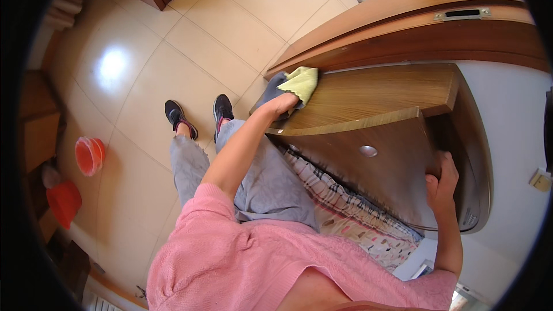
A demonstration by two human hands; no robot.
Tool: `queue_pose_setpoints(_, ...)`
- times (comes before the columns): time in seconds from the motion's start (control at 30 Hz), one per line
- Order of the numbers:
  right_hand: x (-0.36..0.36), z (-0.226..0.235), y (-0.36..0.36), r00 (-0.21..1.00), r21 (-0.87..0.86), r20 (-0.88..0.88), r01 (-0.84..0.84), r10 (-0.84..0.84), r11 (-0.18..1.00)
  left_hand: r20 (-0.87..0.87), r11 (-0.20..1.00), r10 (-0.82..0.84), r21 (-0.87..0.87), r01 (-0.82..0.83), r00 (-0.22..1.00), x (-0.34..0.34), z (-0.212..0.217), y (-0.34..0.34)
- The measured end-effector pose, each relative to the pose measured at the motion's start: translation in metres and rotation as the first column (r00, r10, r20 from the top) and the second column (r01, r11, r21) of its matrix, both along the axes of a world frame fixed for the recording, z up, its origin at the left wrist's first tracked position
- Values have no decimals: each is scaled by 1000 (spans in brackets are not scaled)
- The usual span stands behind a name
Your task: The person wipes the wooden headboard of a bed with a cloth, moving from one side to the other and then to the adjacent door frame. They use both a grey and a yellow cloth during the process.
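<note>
My left hand is closed on a cleaning cloth, yellow-green on one side and dark grey on the other. The cloth lies against the left end of a brown wood-grain cabinet. A wooden door panel with a round silver knob stands tilted out from the cabinet front. At its right edge, my right hand grips the panel, thumb on the near side; some of the fingertips are hidden.
Behind the cabinet runs a wooden door with a metal latch plate. Checked and patterned bedding lies below the panel. On the tiled floor at left stand a red bucket and another red container. A white wall borders the right.
</note>
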State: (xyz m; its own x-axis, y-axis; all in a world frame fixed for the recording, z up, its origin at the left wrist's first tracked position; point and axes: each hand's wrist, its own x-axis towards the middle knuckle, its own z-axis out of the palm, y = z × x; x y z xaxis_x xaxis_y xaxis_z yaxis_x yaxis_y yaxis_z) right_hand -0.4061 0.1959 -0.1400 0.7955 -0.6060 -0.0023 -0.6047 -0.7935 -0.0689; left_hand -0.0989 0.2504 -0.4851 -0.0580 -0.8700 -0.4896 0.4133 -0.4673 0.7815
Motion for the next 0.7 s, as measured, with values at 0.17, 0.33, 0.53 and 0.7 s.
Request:
queue_pose_setpoints(0.17, 1, 1, 4, 1000, 6, 9, -12, 12, 1000, 45, 990, -135, -30, 137, 990, -7, 33, 10)
queue_pose_setpoints(0.33, 7, 5, 1, 1000, 52, -6, -10, 10, 999, 212, 982, -182, 94, 166, 960, -5, -43, 12)
queue_pose_setpoints(0.53, 5, 3, 6, 999, 23, 45, -24, 23, 999, 149, 997, 16, -78, -4, 989, 7, 19, 47)
queue_pose_setpoints(0.7, 11, 5, 5, 999, 40, 42, -14, 12, 999, -13, 958, 271, -90, -271, 962, -8, 47, 23)
